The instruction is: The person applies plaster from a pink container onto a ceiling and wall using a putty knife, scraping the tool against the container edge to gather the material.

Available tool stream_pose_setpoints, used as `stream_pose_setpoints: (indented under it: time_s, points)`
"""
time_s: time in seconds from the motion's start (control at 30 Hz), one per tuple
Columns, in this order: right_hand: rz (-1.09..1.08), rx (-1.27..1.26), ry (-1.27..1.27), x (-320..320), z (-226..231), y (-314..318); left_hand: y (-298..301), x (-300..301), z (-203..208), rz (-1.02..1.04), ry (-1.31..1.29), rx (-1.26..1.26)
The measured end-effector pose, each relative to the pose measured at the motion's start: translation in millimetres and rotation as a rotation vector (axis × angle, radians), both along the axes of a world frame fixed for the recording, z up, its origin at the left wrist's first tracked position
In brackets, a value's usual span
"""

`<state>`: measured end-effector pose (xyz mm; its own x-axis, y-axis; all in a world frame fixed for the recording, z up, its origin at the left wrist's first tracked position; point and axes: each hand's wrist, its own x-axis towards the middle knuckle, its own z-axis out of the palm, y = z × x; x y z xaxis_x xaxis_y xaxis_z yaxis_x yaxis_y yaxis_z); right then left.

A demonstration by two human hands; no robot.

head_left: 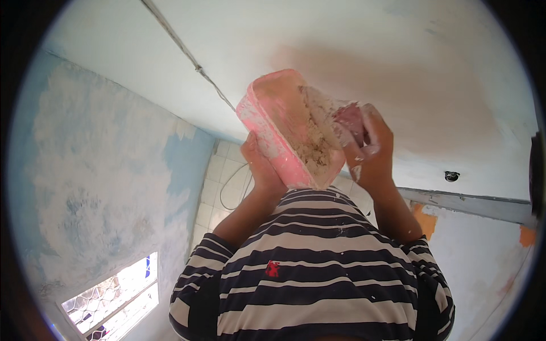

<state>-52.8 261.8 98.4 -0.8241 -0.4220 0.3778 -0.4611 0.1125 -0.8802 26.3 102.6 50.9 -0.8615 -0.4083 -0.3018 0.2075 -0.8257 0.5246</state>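
My left hand [260, 166] is raised and grips the underside of a pink plastic tub [273, 122] smeared with white. The tub is tilted and holds a lump of pale, grainy plaster [311, 145]. My right hand [372, 152], dusted with plaster, is closed on a plaster-caked scraper [347, 122] whose blade rests at the tub's open rim, touching the plaster. Both hands are held up close under the white ceiling [352, 45]. My striped shirt [310, 273] fills the lower middle of the view.
A thin cable [187, 54] runs across the ceiling. On the left is a patchy blue and white wall [102, 187], with a meshed window [114, 304] low down. A tiled strip [219, 182] lies behind my left arm. A grey beam [472, 202] and orange patches are at right.
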Motion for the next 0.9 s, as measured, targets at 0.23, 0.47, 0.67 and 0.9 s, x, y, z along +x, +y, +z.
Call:
stream_pose_setpoints:
  time_s: [0.23,0.47,0.67,0.9]
  points:
    - [-0.079,0.004,0.037,1,-18,38,36,-10,-23,-0.035,0.023,-0.179]
    - [-0.133,-0.239,-0.143,5,-37,66,58,-22,-23,-0.178,0.048,-0.071]
    - [-0.031,-0.442,-0.399,-3,-33,77,62,-30,-32,-0.254,0.037,0.047]
    - [-0.019,-0.510,-0.540,6,-49,79,67,-32,-22,-0.222,-0.002,-0.214]
